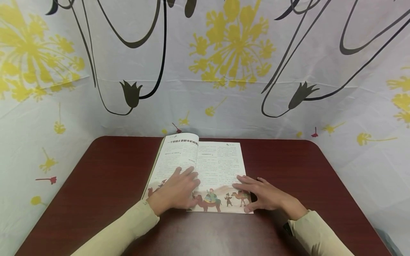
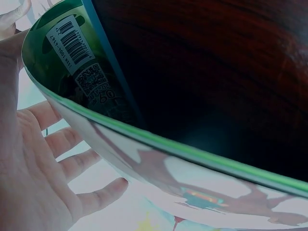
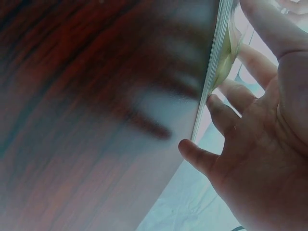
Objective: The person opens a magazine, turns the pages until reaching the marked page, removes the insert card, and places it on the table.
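Observation:
An open magazine (image 1: 221, 160) lies on the table, its left page bulging up near the fold. My left hand (image 1: 179, 188) rests across the lower left page by the fold, with fingers extended. In the left wrist view, the spread fingers of this hand (image 2: 62, 159) are against the printed page, and a green cover (image 2: 57, 53) with a barcode curves up off the table. My right hand (image 1: 266, 195) lies at the lower right edge of the right page, fingers straight and thumb on the corner. The right wrist view shows its fingers (image 3: 224, 115) along the page edges.
The dark red wooden table (image 1: 109, 170) has rounded far corners. White cloth (image 1: 230, 106) printed with yellow and grey flowers hangs behind it and along both sides. Light sleeves (image 1: 128, 227) cover both forearms.

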### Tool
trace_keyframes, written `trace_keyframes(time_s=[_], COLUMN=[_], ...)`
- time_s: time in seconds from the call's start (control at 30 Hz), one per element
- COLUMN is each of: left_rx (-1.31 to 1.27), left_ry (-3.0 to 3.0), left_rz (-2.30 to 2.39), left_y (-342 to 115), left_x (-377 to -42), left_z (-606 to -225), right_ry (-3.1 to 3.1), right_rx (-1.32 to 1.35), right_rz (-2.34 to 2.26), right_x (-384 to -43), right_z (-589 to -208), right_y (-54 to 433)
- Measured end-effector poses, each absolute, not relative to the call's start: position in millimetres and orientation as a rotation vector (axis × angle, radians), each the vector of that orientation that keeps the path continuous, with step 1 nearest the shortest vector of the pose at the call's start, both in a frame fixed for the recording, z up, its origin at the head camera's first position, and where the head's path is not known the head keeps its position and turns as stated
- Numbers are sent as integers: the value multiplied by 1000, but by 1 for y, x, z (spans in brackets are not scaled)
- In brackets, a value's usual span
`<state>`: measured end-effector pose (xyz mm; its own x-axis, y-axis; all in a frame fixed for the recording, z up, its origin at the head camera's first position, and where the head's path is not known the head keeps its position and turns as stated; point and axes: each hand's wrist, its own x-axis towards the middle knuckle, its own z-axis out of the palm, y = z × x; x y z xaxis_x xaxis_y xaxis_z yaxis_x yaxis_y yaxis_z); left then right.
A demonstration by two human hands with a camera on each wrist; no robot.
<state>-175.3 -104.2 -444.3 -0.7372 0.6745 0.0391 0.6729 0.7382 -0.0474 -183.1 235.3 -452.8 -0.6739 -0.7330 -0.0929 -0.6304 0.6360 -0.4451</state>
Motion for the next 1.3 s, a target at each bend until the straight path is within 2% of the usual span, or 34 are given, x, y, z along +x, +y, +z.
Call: trace_keyframes(time_s=[0.73,1.3], left_rx=[-1163,-1145], left_ry=[-2789,-2724], left_rz=[-53,102], left_y=[-89,-81], left_x=[-168,-163], left_z=[-456,-463], right_ry=[2689,2730], right_rx=[-1083,-1096], right_rz=[-482,-481], right_x=[-182,-182], right_z=[-457,-458], right_y=[229,227])
